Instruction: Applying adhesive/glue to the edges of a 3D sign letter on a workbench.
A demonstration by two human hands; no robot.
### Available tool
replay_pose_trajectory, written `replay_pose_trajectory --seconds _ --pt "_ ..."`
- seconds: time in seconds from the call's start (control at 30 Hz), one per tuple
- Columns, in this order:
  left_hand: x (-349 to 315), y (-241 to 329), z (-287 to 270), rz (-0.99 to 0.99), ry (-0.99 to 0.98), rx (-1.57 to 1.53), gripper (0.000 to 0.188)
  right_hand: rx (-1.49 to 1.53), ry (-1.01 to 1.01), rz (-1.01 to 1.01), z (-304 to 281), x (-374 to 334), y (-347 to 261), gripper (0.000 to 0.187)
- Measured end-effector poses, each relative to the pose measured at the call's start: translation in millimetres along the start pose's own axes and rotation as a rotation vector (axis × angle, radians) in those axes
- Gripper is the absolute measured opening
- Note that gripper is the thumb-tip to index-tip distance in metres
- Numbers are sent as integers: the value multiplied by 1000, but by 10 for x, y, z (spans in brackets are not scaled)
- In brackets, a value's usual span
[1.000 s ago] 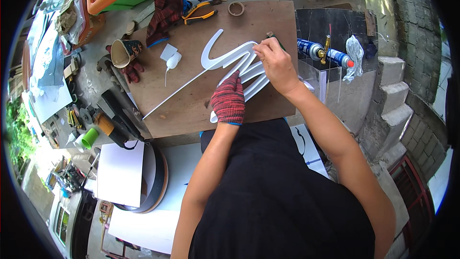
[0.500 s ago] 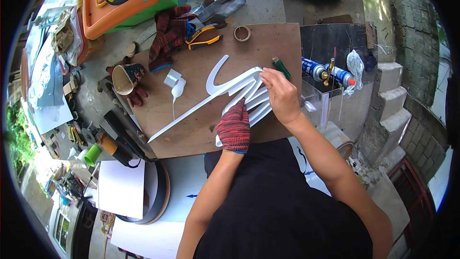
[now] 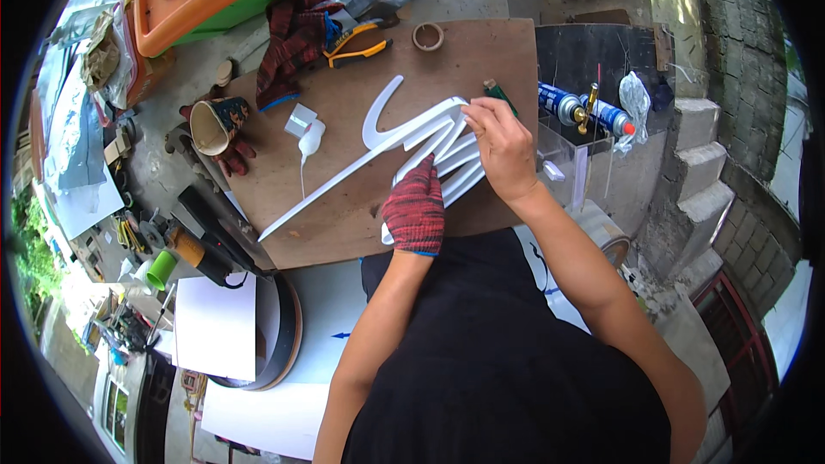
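A white piece (image 3: 331, 174), made of curved strips with a long pointed tail and a hooked end, lies on the brown board (image 3: 344, 245). My left hand (image 3: 414, 213), in a red-and-black knit glove with blue trim, closes on its lower strips, the index finger stretched along one. At the piece's upper right corner, the bare fingertips of my right hand (image 3: 502, 153) pinch its edge; whether something small sits between them is hidden. Left of the piece lies a small white bottle (image 3: 313, 135) with a thin nozzle. Just beyond my right hand is a green lighter (image 3: 496, 93).
Orange-handled pliers (image 3: 371, 52), a tape roll (image 3: 427, 48) and a spare glove (image 3: 288, 51) lie along the far side. A paper cup (image 3: 209, 131) rests at left, near an orange-and-green toolbox (image 3: 206, 9). Blue gas canisters (image 3: 560, 105) lie at right.
The whole scene has shifted upward and slightly left in view. Both hands keep their places on the white piece, with only slight finger movement.
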State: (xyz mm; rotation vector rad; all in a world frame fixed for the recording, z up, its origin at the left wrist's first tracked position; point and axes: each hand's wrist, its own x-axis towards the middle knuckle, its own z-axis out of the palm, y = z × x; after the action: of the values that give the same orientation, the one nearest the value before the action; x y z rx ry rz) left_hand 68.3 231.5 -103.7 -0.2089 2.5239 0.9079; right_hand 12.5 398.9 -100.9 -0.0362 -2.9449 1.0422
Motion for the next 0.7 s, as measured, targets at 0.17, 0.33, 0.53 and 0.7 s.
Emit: replay_pose_trajectory --seconds 0.17,0.33,0.53,0.7 --pt "57 53 -52 -85 -29 64 27 -7 0 -42 25 19 44 11" --pt "68 38 -15 -67 33 73 28 42 9 -78 39 25 110 11" --pt "79 -14 46 -36 74 99 28 54 32 -114 84 24 152 12" --pt "86 100 -38 -69 25 97 29 54 36 -121 104 34 190 15"
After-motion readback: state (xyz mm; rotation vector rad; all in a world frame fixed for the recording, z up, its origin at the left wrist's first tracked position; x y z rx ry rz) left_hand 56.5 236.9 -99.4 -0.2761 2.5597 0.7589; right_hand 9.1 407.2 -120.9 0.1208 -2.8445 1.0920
